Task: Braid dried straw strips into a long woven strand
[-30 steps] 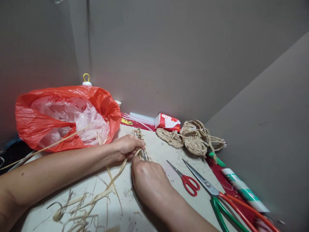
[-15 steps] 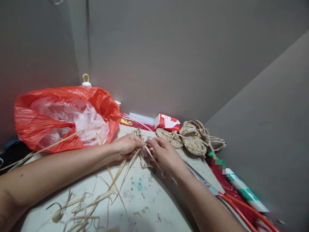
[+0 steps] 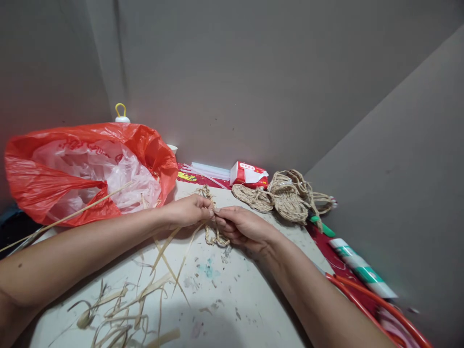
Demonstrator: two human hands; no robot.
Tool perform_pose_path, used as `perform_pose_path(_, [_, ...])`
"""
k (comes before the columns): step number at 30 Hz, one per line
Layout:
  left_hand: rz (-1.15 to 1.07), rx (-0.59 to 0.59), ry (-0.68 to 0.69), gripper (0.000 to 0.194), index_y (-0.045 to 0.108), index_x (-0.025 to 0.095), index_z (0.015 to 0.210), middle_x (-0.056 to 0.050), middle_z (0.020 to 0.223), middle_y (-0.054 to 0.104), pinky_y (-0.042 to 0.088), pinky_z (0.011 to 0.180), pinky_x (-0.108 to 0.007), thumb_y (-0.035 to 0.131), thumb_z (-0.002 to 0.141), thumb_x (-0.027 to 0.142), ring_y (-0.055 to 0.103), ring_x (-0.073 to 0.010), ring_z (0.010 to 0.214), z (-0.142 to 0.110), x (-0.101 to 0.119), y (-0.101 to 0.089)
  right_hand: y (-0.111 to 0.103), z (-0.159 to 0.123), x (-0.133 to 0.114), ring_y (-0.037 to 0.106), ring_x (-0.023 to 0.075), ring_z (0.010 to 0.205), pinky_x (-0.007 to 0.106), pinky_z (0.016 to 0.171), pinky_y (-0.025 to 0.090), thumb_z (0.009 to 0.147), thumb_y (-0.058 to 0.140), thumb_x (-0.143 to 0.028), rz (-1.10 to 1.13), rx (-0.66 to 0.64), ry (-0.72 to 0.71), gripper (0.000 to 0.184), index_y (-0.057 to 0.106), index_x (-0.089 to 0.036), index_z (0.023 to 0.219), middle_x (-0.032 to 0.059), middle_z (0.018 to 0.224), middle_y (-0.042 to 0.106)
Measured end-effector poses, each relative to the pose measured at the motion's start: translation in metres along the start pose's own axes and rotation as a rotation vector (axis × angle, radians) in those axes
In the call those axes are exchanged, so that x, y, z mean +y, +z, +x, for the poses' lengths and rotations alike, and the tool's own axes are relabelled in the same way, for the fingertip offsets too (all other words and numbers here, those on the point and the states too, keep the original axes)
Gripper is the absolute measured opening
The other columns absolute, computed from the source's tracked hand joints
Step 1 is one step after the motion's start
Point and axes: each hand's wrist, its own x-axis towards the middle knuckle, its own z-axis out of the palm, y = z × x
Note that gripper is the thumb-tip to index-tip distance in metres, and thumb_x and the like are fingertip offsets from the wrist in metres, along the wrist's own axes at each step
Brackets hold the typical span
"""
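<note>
My left hand (image 3: 188, 211) and my right hand (image 3: 242, 227) meet fingertip to fingertip over the middle of the white table (image 3: 217, 299). Both pinch a small braided straw piece (image 3: 213, 232) whose twisted end sticks up behind the left fingers and whose loop hangs below them. Long pale straw strips (image 3: 170, 246) trail from the pinch toward me. Loose straw scraps (image 3: 119, 314) lie near the front left edge.
A red plastic bag (image 3: 72, 169) holding a clear bag lies at the left. Several woven straw sandals (image 3: 286, 198) lie at the back right beside a red-and-white box (image 3: 250, 174). A green-and-white roll (image 3: 362, 275) and red scissor handles (image 3: 366, 299) sit at the right edge. Grey walls enclose the table.
My right hand rose from the table near the scissors to the left hand and closed on the braid. The view shifted, and my right arm now covers the scissors.
</note>
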Motion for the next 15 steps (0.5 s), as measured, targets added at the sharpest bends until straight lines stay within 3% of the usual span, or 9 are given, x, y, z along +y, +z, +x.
perform_pose_path(4, [0.235,-0.004,0.107,0.016,0.061,0.014,0.074,0.002,0.064,0.056,0.032,0.056,-0.019,0.049,0.082,0.019,0.044,-0.0077,0.057,0.003,0.0,-0.009,0.006,0.001,0.001,0.009,0.0035,0.035,0.018,0.033,0.005,0.075,0.054,-0.032,0.103,0.029,-0.01,0.03,0.039,-0.02,0.053,-0.0115,0.039,0.023])
perform_pose_path(8, [0.518,0.002,0.105,0.022,0.065,0.015,0.073,0.001,0.064,0.058,0.033,0.057,-0.019,0.045,0.082,0.02,0.046,-0.0096,0.059,-0.001,0.008,-0.015,0.017,0.001,0.004,0.01,0.0033,0.033,0.017,0.031,0.006,0.074,0.053,-0.027,0.151,0.113,-0.015,0.022,0.048,-0.017,0.055,-0.012,0.035,0.022])
perform_pose_path(11, [0.749,0.081,0.075,0.024,0.061,0.015,0.064,0.001,0.057,0.054,0.03,0.05,-0.021,0.046,0.08,0.022,0.044,-0.0101,0.053,-0.009,0.019,-0.01,0.025,0.0,0.005,0.012,0.003,0.032,0.016,0.031,0.008,0.073,0.053,-0.024,0.178,0.17,-0.019,0.018,0.053,-0.015,0.057,-0.0123,0.034,0.022])
perform_pose_path(15, [1.031,0.168,-0.002,0.027,0.063,0.015,0.071,-0.006,0.068,0.063,0.035,0.052,-0.024,0.041,0.081,0.026,0.054,-0.0158,0.059,-0.023,0.03,0.009,0.031,-0.001,0.005,0.014,0.0023,0.032,0.016,0.031,0.008,0.072,0.055,-0.024,0.235,0.212,-0.028,0.029,0.039,-0.019,0.048,-0.0114,0.035,0.024])
